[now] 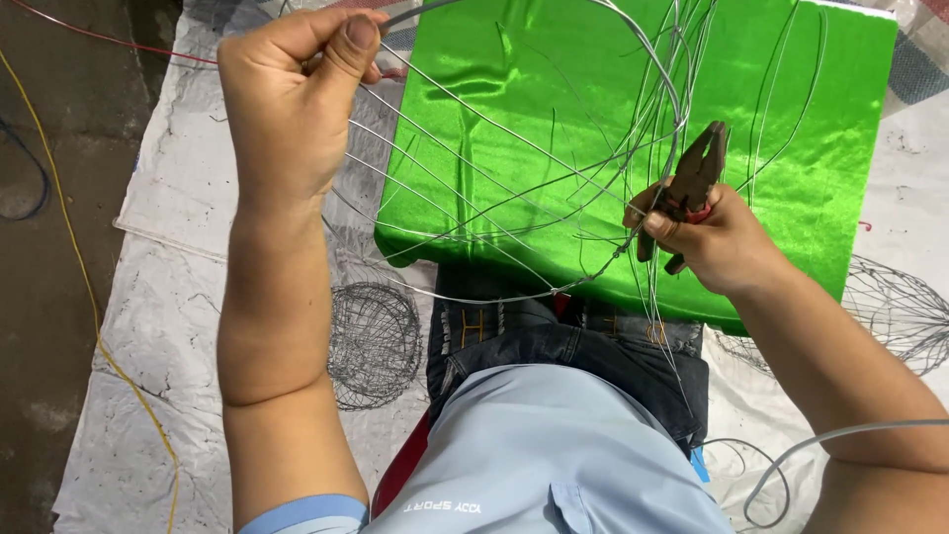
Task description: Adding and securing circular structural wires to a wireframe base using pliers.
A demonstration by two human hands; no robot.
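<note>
Below me I see one pale sheet point(168, 297) spread over the dark floor point(49, 198); its left edge runs just inside the frame, with a yellow cable point(84, 287) and a red cable point(109, 38) crossing the bare strip beyond it. On the sheet lies one folded piece of shiny green fabric point(514, 109), its near edge resting across my knees and its far edge cut by the top of the frame. I count two finished wire mesh balls: one point(374, 344) just left of my leg, another point(895, 311) partly cut off at the right edge. Open sheet shows between the left ball and the sheet's left border, and a smaller patch beside the right one.

The wire frame point(514, 188) hovers over the green fabric, between my two hands: many thin silver strands arcing from a bundle at upper left to a gathered point at lower right, too tangled for me to count.

My left hand point(292, 104) is fisted tight around the strand bundle. My right hand point(707, 237) is clamped on one pair of pliers point(695, 183), dark-headed with red handles, nose pointing up beside the strands.
</note>
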